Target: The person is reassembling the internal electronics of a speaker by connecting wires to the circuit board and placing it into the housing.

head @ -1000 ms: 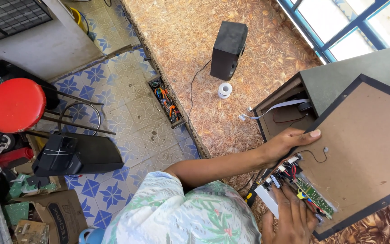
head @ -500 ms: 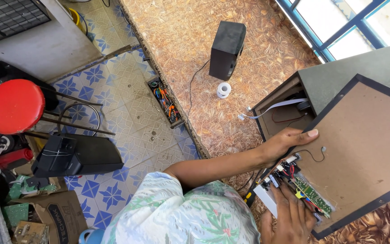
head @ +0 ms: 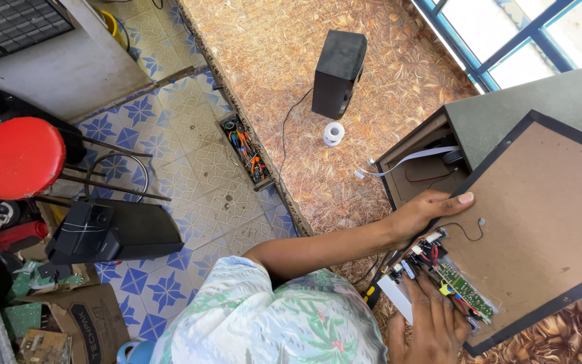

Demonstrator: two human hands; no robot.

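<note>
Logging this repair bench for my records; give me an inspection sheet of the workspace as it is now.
Surface: brown patterned table.
Job's things: brown back panel with circuit board, tilted off open cabinet.
Clutter: black speaker, white roll.
Hands: left hand grips panel edge; right hand at board.
Cables: white ribbon cable; speaker lead.
Surroundings: red stool, tool tray, tiled floor.

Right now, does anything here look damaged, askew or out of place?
Yes. The speaker cabinet lies opened, its brown back panel swung off with the circuit board and wires exposed, and a white ribbon cable dangles loose. The left hand grips the panel's edge; the right hand touches the board.
</note>
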